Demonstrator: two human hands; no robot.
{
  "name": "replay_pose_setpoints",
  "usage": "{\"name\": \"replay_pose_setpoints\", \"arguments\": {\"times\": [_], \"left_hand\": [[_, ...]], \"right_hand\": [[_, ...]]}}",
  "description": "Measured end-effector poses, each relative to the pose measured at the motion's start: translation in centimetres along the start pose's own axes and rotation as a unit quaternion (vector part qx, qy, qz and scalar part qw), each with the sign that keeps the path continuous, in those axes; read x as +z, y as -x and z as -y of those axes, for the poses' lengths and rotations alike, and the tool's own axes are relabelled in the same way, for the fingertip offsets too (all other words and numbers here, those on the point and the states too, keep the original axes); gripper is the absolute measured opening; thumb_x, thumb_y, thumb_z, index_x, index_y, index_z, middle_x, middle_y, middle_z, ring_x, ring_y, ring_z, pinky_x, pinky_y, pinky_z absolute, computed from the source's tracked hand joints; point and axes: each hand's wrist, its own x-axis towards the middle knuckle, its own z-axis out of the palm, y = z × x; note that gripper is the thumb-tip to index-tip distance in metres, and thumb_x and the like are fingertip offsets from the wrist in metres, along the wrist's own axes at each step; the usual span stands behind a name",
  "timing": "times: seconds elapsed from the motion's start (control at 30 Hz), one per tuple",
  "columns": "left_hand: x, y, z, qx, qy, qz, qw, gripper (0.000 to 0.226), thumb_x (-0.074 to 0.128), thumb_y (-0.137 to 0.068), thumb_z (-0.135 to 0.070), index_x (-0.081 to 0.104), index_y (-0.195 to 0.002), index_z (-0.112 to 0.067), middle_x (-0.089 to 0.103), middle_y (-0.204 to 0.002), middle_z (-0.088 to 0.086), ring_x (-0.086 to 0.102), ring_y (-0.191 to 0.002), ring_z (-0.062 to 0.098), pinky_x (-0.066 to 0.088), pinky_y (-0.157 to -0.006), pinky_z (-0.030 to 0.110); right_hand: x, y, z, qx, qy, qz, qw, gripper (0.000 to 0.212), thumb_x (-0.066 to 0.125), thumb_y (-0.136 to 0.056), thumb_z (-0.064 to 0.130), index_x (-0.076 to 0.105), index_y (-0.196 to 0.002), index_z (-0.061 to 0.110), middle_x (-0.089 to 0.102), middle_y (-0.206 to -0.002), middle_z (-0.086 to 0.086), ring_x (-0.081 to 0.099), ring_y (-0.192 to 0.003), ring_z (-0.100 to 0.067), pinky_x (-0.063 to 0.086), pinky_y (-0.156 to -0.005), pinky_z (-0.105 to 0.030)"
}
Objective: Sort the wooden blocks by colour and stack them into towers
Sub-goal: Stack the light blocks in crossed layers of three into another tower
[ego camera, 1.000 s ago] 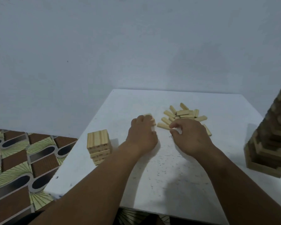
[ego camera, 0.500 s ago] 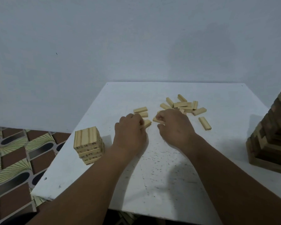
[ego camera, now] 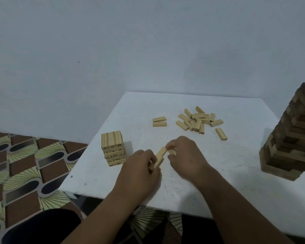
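Mid pick-and-gather: left hand pinches pale blocks, right hand curls onto their far end, held just above the table. Next, I'd say: carry them left of the grip onto the pale tower, squared crosswise.

Both hands gripping pale blocks (short tower left).

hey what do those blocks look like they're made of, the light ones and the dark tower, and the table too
Light blocks: pale bare wood, likely pine; grain lines show on the short stack, which has dark numbers printed on its sides. Dark tower: wood too, apparently stained brown, matte. Table: flat white matte top with scuffs and specks; painted board or laminate, cannot tell.
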Motion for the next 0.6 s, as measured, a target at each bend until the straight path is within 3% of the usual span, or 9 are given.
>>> {"name": "replay_pose_setpoints", "arguments": {"times": [0.07,0.2,0.3,0.37,0.5,0.6], "left_hand": [[-0.7,1.3,0.4,-0.014,0.013,-0.001,1.0,0.012,0.069,-0.081,-0.032,0.058,-0.084,-0.031,0.055,-0.079,-0.013,0.053,-0.07,0.004,0.048,-0.06,0.025],[-2.0,3.4,1.5,-0.041,0.042,-0.01,0.998,0.014,0.072,-0.08,-0.031,0.058,-0.083,-0.03,0.057,-0.076,-0.012,0.054,-0.073,0.004,0.049,-0.064,0.025],[-2.8,4.4,2.3,-0.043,0.048,-0.029,0.997,0.016,0.071,-0.082,-0.03,0.055,-0.079,-0.031,0.054,-0.067,-0.011,0.053,-0.068,0.006,0.047,-0.061,0.026],[-3.2,4.7,2.9,-0.048,0.052,-0.039,0.997,0.016,0.069,-0.084,-0.03,0.054,-0.079,-0.031,0.05,-0.062,-0.009,0.052,-0.064,0.006,0.045,-0.057,0.026],[-3.9,5.0,3.7,-0.051,0.042,-0.019,0.998,0.018,0.071,-0.083,-0.037,0.055,-0.091,-0.032,0.05,-0.067,-0.011,0.052,-0.069,0.004,0.036,-0.057,0.02],[-4.0,4.8,3.8,-0.06,0.035,-0.004,0.998,0.028,0.076,-0.077,-0.048,0.061,-0.095,-0.034,0.052,-0.071,-0.013,0.053,-0.074,0.004,0.036,-0.059,0.02]], "right_hand": [[0.3,0.8,0.5,-0.003,0.006,0.003,1.0,0.033,0.067,-0.088,0.011,0.068,-0.12,0.019,0.059,-0.112,0.003,0.057,-0.087,-0.01,0.038,-0.064,-0.012],[0.7,1.8,1.2,0.017,0.021,-0.009,1.0,0.039,0.066,-0.088,0.019,0.063,-0.126,0.019,0.05,-0.119,0.005,0.052,-0.101,-0.012,0.041,-0.08,-0.022],[1.6,3.2,2.1,-0.021,0.121,-0.03,0.992,0.042,0.056,-0.093,0.03,0.053,-0.135,0.03,0.037,-0.146,0.006,0.036,-0.129,-0.019,0.035,-0.1,-0.035],[2.3,4.1,2.6,-0.048,0.141,-0.018,0.989,0.046,0.049,-0.096,0.029,0.045,-0.141,0.035,0.028,-0.153,0.007,0.029,-0.133,-0.021,0.03,-0.104,-0.04],[3.0,5.1,2.9,-0.061,0.138,-0.011,0.989,0.042,0.046,-0.097,0.029,0.047,-0.14,0.032,0.039,-0.144,0.01,0.033,-0.127,-0.018,0.032,-0.101,-0.035],[2.9,5.7,3.2,-0.056,0.142,-0.024,0.988,0.042,0.049,-0.096,0.033,0.049,-0.138,0.033,0.037,-0.147,0.011,0.03,-0.132,-0.016,0.029,-0.104,-0.035]]}}
